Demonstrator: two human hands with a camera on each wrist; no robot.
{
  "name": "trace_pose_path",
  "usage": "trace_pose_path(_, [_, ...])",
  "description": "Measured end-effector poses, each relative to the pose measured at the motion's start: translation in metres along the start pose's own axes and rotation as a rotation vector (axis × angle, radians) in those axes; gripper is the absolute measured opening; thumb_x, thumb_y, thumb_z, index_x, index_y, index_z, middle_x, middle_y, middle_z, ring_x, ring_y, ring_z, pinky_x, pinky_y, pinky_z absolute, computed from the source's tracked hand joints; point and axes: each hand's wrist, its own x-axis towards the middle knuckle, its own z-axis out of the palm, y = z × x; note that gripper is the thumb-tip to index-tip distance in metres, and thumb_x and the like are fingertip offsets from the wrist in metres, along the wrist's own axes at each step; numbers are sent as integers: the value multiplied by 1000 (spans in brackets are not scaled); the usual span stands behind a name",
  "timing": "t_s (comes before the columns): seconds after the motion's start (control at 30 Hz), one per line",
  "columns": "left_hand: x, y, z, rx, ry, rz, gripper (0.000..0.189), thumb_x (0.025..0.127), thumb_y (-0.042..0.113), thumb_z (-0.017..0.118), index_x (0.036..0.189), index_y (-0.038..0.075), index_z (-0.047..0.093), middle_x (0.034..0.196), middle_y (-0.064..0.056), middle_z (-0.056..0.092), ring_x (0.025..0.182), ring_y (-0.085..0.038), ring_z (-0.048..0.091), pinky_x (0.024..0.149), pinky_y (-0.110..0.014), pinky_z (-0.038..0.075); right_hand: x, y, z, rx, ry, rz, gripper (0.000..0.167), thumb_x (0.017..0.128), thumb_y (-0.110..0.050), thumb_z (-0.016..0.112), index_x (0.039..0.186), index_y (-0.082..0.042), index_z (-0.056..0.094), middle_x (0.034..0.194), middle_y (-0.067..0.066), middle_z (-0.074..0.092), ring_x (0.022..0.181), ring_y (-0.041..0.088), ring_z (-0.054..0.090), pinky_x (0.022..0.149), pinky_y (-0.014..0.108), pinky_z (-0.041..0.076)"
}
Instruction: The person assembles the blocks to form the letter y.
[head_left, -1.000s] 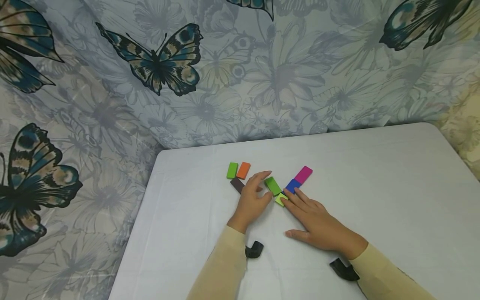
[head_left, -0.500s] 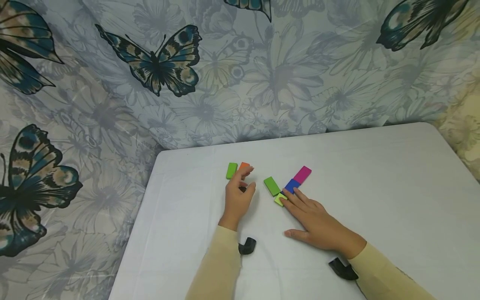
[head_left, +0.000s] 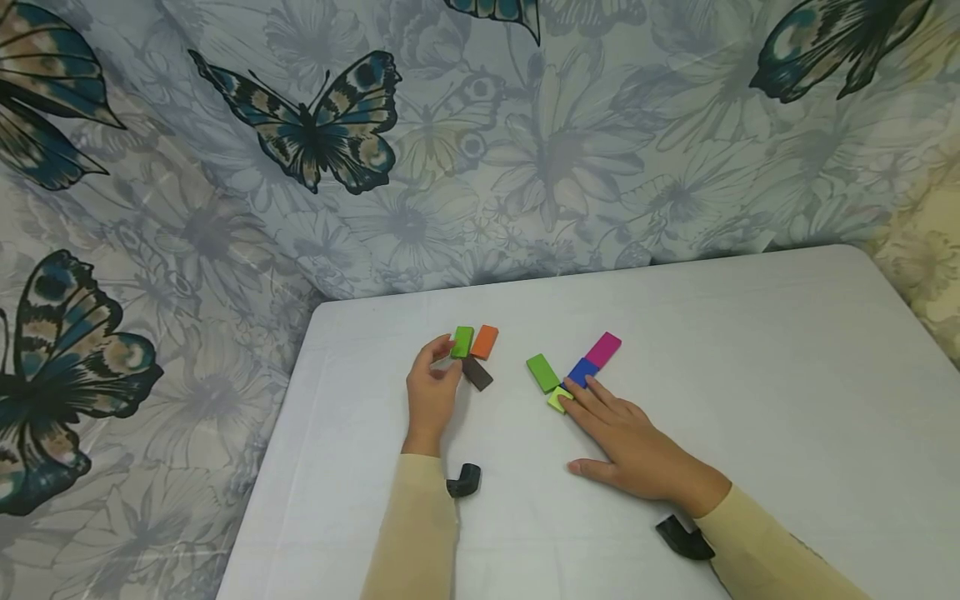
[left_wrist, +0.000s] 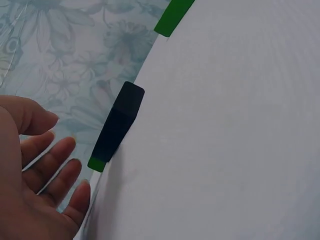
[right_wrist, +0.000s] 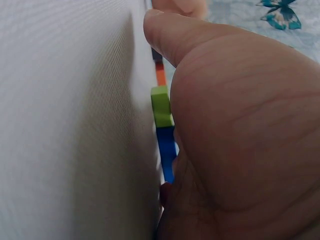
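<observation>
My left hand (head_left: 431,396) is beside a green block (head_left: 462,342), its curved thumb and fingers at the block's left side. In the left wrist view there is space between these fingers and the dark block (left_wrist: 117,122). Next to the green block lie an orange block (head_left: 485,342) and the dark brown block (head_left: 477,373). My right hand (head_left: 637,446) lies flat with spread fingers, its fingertips touching a lime block (head_left: 557,399) and a blue block (head_left: 581,372). A magenta block (head_left: 603,350) continues the blue one's line; another green block (head_left: 543,373) meets the lime one.
All the blocks lie on a white-covered table (head_left: 750,375). Behind and to the left hangs a butterfly-patterned cloth (head_left: 450,167). A black curved piece sticks out at the left cuff (head_left: 427,500), and another at the right cuff (head_left: 750,533).
My left hand has moved left, away from the right group of blocks, past the dark and orange blocks to the far-left green block. The right hand has stayed in place.
</observation>
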Motion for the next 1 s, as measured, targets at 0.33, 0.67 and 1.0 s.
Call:
trace_pose_path(0.33, [-2,-9,0,54,-41,-88,45,97,1,76,141,5,69,131,-4,71,125,-23,62,102,-43,50,0,0,-2,-5,-1,-4,92,101,-58,73,174,-18,32,181,4,14,165,38,6,121,68,24])
trace_pose_path(0.67, [-9,-8,-2,162,-154,-78,53,94,9,85,144,8,67,133,-4,67,126,-24,60,109,-45,46,0,1,1,-12,-9,4,92,101,-61,72,174,-20,32,181,3,14,165,38,7,121,69,26])
trace_pose_path(1.0, [-14,-8,-3,259,-247,-44,67,86,12,93,148,11,65,144,-5,61,140,-27,50,118,-46,39,0,1,0,-6,-4,-1,92,102,-61,71,174,-19,32,181,3,15,165,37,6,121,68,25])
